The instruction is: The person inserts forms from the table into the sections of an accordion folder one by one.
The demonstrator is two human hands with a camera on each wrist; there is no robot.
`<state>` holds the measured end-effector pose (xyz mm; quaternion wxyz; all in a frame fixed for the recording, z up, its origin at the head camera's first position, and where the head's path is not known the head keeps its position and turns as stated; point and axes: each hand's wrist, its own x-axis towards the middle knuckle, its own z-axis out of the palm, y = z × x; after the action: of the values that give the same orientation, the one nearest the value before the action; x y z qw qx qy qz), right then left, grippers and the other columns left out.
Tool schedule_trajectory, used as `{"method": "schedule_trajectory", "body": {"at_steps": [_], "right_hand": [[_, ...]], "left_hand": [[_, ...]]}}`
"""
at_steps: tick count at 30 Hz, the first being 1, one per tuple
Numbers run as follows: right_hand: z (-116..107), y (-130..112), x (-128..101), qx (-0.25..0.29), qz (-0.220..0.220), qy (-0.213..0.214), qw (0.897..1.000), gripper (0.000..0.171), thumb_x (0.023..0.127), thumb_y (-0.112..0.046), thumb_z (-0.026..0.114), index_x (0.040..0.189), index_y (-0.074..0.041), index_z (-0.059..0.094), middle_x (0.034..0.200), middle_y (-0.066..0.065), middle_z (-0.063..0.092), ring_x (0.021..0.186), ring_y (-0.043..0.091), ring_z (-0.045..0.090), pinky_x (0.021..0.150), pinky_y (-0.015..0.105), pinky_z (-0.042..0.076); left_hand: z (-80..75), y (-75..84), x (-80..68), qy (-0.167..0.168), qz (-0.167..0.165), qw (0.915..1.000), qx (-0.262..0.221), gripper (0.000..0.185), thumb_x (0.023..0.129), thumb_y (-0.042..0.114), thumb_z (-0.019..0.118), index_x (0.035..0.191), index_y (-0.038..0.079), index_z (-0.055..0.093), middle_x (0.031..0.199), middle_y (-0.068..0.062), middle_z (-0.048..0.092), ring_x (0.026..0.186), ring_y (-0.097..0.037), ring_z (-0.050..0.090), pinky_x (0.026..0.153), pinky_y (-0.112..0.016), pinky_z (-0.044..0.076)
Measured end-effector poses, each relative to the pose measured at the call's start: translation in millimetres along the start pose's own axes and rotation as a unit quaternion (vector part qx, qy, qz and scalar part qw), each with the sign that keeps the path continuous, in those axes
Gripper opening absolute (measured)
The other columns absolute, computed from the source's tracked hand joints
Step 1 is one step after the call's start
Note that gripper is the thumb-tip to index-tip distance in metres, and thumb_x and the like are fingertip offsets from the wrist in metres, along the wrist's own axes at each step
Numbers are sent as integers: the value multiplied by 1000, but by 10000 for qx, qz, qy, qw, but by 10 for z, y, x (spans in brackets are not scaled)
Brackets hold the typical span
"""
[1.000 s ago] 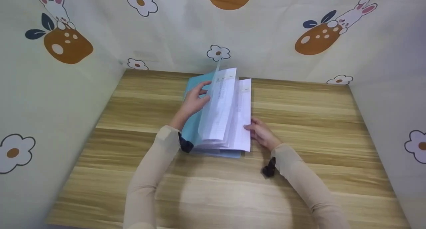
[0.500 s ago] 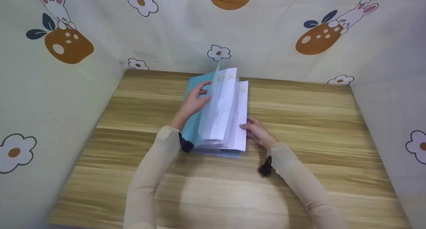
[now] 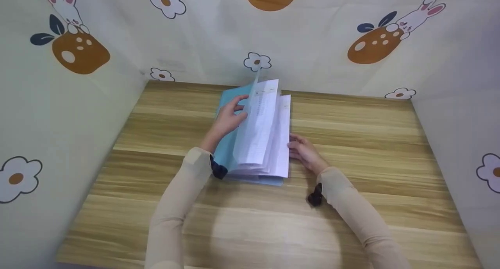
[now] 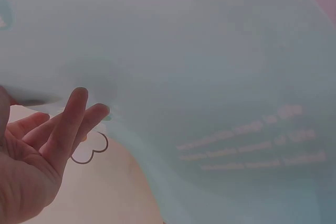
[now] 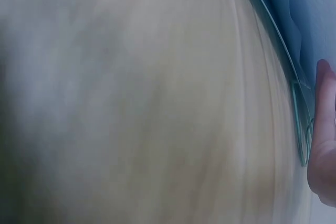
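Note:
In the head view a light-blue folder stands partly spread on the table, with white printed papers inside. My left hand touches the raised translucent sheet from its left side. In the left wrist view the fingers of my left hand are extended before that sheet, which fills much of the view. My right hand is at the right edge of the papers, thumb and fingertips touching or just beside them. The right wrist view shows part of my right hand along the folder's teal edge.
The folder lies near the back of the wood-grain table. Pale curtains with flower and rabbit prints stand at the back and both sides. A black wrist device sits below the left hand, another below the right.
The right-hand papers shifted slightly left into the folder under my right hand. Then that hand moved a little right, its thumb coming off the page. My left hand has stayed put.

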<state>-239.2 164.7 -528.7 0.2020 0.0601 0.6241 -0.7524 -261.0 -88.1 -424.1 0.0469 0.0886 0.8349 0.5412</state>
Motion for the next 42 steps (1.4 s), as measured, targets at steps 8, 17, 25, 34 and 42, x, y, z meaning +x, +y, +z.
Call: {"method": "schedule_trajectory", "body": {"at_steps": [8,17,25,34,42], "right_hand": [[66,12,22,48,-1,-4,10000,52,82,4,47,131,4,32,102,13,50,74,17,58,73,32,47],[107,27,73,122,110,14,9999,51,82,6,48,131,3,33,92,11,54,75,17,57,74,32,46],[157,20,71,169,82,-125,9997,52,83,6,46,132,3,31,92,11,53,78,18,56,78,34,45],[198,46,78,267,-34,-316,9991,54,80,12,43,132,4,29,85,9,53,74,16,54,77,34,46],[281,84,99,214,-175,-198,9994,55,79,15,44,131,5,30,85,11,52,74,16,55,76,33,46]], "left_hand": [[2,4,4,-1,-36,10000,16,48,85,11,49,131,18,40,127,-6,44,108,-17,48,77,-31,45],[0,42,-25,108,231,9997,-1,49,81,3,46,130,12,42,124,-9,47,105,-17,50,74,-33,46],[6,-7,10,50,113,9999,5,48,83,7,47,131,15,40,123,-8,47,105,-17,50,77,-33,45],[1,4,4,-1,34,10000,73,49,84,11,49,132,18,39,127,-6,44,108,-17,48,78,-33,45],[7,-8,9,67,219,9997,44,50,81,6,48,130,15,42,124,-7,48,106,-17,50,74,-33,46]]}}
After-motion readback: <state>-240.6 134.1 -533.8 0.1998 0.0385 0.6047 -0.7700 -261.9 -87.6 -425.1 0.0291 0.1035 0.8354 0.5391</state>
